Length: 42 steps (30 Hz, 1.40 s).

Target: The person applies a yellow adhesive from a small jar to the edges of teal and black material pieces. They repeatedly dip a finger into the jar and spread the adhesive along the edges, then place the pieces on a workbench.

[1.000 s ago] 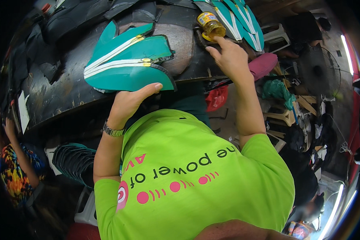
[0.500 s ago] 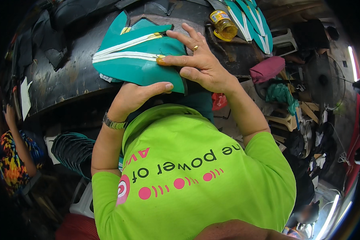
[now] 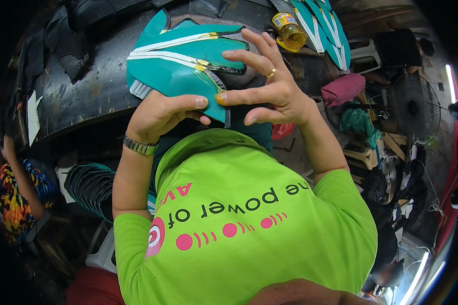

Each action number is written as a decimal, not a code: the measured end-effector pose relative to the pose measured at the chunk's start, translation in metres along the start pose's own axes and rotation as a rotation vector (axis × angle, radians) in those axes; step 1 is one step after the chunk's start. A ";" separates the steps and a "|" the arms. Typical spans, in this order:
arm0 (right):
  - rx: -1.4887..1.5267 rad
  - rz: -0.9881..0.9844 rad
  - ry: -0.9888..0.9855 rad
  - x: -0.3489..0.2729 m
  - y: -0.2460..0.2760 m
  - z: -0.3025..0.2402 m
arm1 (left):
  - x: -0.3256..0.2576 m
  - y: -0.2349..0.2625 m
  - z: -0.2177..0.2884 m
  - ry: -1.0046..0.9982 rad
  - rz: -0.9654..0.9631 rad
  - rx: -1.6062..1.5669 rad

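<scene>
A teal shoe upper (image 3: 163, 79) with white stripes lies over the near edge of the dark workbench. My left hand (image 3: 160, 114) grips its near edge, thumb on top and the other fingers partly hidden beneath. My right hand (image 3: 277, 94) is open with fingers spread. Its index fingertip, coated in yellow glue, touches the upper's near right edge. Yellow glue also shows at the stripe ends and along the dark-edged notch between them.
An open glue jar (image 3: 291, 33) lies tilted at the back right, beside more teal uppers (image 3: 323, 30). Dark material pieces (image 3: 66, 46) lie at the left. A pink pouch (image 3: 343, 90) and a fan (image 3: 414, 109) are at the right. Another person (image 3: 20, 188) sits at the far left.
My right index finger has moved nearer, from the stripe end to the upper's near edge. The notch between the stripes is now uncovered. My left thumb has shifted slightly left.
</scene>
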State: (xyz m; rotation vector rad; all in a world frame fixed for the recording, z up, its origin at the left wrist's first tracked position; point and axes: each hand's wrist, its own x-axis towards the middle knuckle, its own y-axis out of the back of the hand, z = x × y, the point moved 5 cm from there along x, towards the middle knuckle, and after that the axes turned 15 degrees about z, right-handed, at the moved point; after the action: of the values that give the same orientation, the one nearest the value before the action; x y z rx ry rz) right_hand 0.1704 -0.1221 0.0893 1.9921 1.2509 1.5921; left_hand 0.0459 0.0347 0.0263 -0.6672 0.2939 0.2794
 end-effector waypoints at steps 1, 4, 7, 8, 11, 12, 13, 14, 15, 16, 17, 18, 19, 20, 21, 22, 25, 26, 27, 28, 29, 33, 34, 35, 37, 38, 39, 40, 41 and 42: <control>-0.063 0.003 0.020 -0.002 0.001 -0.004 | 0.001 0.001 0.000 0.002 -0.005 -0.009; -0.141 0.050 0.071 -0.008 0.001 -0.014 | 0.004 0.000 0.000 -0.007 0.009 -0.037; -0.188 0.073 0.100 -0.014 -0.001 -0.020 | 0.004 0.000 0.002 -0.047 0.073 -0.022; -0.209 0.074 0.122 -0.016 -0.001 -0.022 | 0.005 0.000 0.004 -0.050 0.074 -0.018; -0.172 0.064 0.139 -0.017 0.001 -0.028 | 0.004 0.000 0.012 -0.079 0.058 0.003; -0.115 0.066 0.109 -0.015 0.004 -0.030 | 0.004 0.000 0.014 -0.094 0.059 0.012; -0.058 0.075 0.087 -0.012 0.009 -0.031 | 0.003 0.000 0.017 -0.124 0.051 0.012; 0.067 0.105 0.017 -0.007 0.019 -0.031 | 0.002 0.003 0.017 -0.138 0.104 0.119; 0.147 0.120 -0.022 -0.001 0.032 -0.030 | 0.001 0.004 0.017 -0.166 0.147 0.219; 0.178 0.222 -0.041 0.007 0.040 -0.029 | 0.000 0.003 0.019 -0.219 0.139 0.301; 0.196 0.340 -0.036 0.017 0.049 -0.027 | 0.001 0.003 0.018 -0.222 0.171 0.468; 0.174 0.333 0.006 0.030 0.052 -0.025 | 0.002 0.003 0.018 -0.230 0.191 0.645; 0.066 0.331 0.082 0.044 0.053 -0.022 | 0.004 0.002 0.018 -0.246 0.206 0.822; -0.096 0.281 0.168 0.058 0.050 -0.024 | 0.005 -0.002 0.021 -0.325 0.181 1.052; -0.230 0.208 0.292 0.068 0.045 -0.031 | 0.005 -0.006 0.024 -0.376 0.163 1.127; -0.317 0.087 0.358 0.076 0.039 -0.037 | 0.003 -0.017 0.029 -0.605 0.116 1.325; -0.287 0.020 0.638 0.108 0.023 -0.055 | -0.003 -0.036 0.037 -0.835 0.141 1.493; -0.344 0.005 0.679 0.115 0.025 -0.057 | -0.003 -0.041 0.038 -0.833 0.117 1.582; -0.394 -0.010 0.720 0.122 0.027 -0.058 | -0.002 -0.045 0.039 -0.826 0.098 1.670; -0.453 -0.109 0.725 0.126 0.026 -0.057 | 0.000 -0.048 0.042 -0.787 0.157 1.574; -0.502 -0.129 0.705 0.128 0.031 -0.054 | 0.004 -0.049 0.041 -0.698 0.119 1.585; -0.545 -0.339 0.378 0.118 0.064 -0.023 | 0.008 -0.058 0.053 -0.740 0.106 1.463; -0.543 -0.315 0.293 0.111 0.080 -0.013 | 0.003 -0.057 0.061 -0.864 0.184 1.360; -0.514 -0.239 0.277 0.106 0.101 -0.004 | -0.001 -0.054 0.069 -0.939 0.274 1.274; -0.443 -0.031 -0.233 0.085 0.141 0.041 | -0.019 -0.044 0.087 -1.276 0.480 1.227; -0.315 0.120 -0.354 0.065 0.168 0.056 | -0.026 -0.034 0.092 -1.329 0.624 1.194; -0.159 0.295 -0.454 0.042 0.197 0.072 | -0.030 -0.021 0.092 -1.268 0.653 1.044; -0.002 0.477 -0.522 0.016 0.227 0.088 | -0.031 -0.011 0.090 -1.212 0.639 0.946; 0.165 0.614 -0.596 -0.012 0.245 0.109 | -0.032 0.001 0.084 -1.136 0.633 0.840; 0.170 0.674 -0.642 -0.038 0.257 0.133 | -0.030 0.010 0.073 -0.988 0.548 0.760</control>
State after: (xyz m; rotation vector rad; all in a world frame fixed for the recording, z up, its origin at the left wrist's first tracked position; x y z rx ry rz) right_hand 0.4024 -0.2627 0.1978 2.9018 0.4978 0.8987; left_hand 0.0274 0.0838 0.0856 0.3580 -0.3792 0.9185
